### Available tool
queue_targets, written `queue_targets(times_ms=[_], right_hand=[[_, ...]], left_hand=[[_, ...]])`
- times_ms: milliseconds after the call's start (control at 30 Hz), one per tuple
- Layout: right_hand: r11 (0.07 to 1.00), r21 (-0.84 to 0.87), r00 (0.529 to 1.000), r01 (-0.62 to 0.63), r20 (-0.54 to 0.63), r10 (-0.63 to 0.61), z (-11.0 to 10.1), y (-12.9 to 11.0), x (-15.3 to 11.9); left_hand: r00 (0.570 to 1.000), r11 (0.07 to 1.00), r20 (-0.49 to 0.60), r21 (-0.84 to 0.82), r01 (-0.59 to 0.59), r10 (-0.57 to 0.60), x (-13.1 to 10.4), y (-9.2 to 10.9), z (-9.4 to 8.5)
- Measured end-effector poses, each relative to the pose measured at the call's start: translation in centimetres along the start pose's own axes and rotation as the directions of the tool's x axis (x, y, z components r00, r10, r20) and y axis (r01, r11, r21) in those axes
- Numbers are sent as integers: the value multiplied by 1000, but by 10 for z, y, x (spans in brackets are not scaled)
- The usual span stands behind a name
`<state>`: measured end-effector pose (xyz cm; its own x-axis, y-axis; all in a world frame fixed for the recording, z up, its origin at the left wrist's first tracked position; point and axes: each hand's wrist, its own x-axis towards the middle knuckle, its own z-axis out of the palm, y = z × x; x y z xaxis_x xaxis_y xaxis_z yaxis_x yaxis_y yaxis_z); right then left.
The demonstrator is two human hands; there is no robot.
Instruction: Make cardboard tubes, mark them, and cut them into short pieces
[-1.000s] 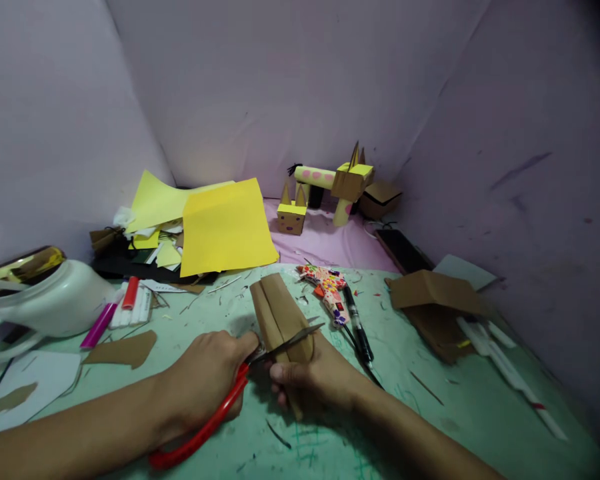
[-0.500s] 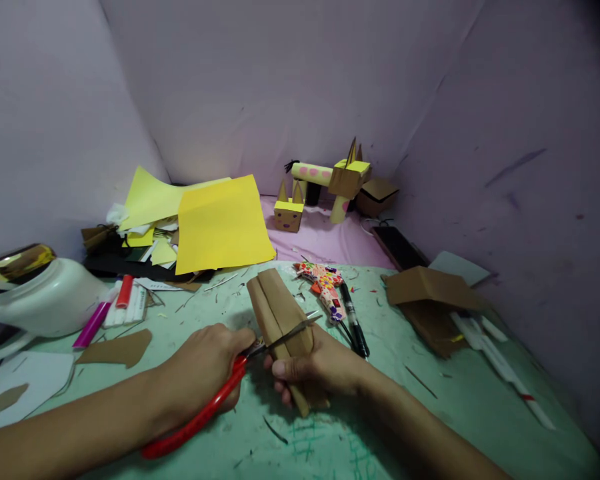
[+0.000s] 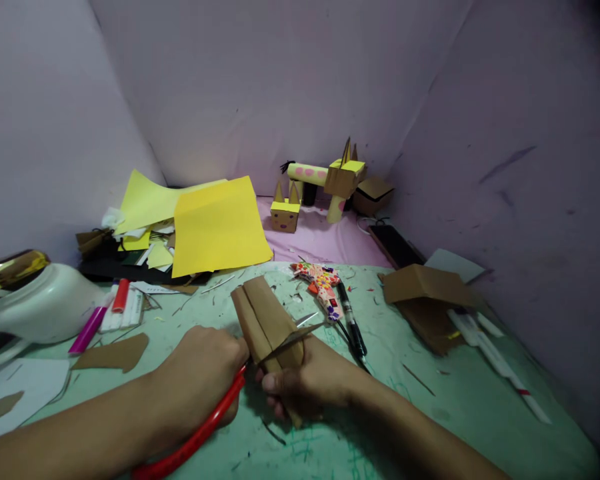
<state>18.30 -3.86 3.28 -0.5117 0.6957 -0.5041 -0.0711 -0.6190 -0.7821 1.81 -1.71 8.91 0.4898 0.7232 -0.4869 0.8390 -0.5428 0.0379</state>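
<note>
My left hand [image 3: 207,363] is closed around the red-handled scissors [image 3: 203,430], whose handle loop reaches down past my wrist. My right hand [image 3: 317,373] grips a folded brown cardboard piece [image 3: 266,312] near its lower end, thumb on the front. The piece stands tilted, with a lengthwise crease or slit down its face. The scissor blades lie across it just above my right thumb, and a shiny tip shows beyond its right edge. How far the blades are apart is hard to see.
A flower-patterned glue gun [image 3: 325,287] and a black marker [image 3: 353,320] lie behind my right hand. Yellow paper [image 3: 220,227], cardboard animal figures [image 3: 285,217] and a phone [image 3: 395,245] are farther back. A white pot [image 3: 50,300] stands left; a cardboard box [image 3: 427,287] sits right.
The cardboard piece and my right hand have shifted slightly left and down. The scissors have moved lower with my left hand, and their blades sit farther into the cardboard.
</note>
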Motion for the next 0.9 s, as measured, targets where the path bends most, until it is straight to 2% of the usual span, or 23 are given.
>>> queue_targets(times_ms=[200, 533, 633, 700, 800, 900], right_hand=[[998, 41, 998, 54, 22, -55, 0, -3, 1], [997, 81, 992, -10, 126, 0, -17, -1, 8], [997, 72, 988, -28, 156, 16, -19, 0, 9], [999, 27, 992, -32, 125, 28, -17, 2, 9], [997, -54, 995, -57, 79, 61, -11, 4, 9], [998, -10, 987, -67, 142, 68, -13, 5, 9]], left_hand=[[1000, 999, -1, -52, 8, -8, 2, -1, -3], [999, 978, 26, -207, -30, 37, 9, -6, -3], [996, 933, -23, -349, -84, 81, 10, -6, -1], [990, 887, -59, -439, -142, 129, 10, -7, 3], [992, 912, -37, -389, -129, 124, 12, -11, 5], [996, 949, -27, -300, -94, 90, 14, -21, -1]])
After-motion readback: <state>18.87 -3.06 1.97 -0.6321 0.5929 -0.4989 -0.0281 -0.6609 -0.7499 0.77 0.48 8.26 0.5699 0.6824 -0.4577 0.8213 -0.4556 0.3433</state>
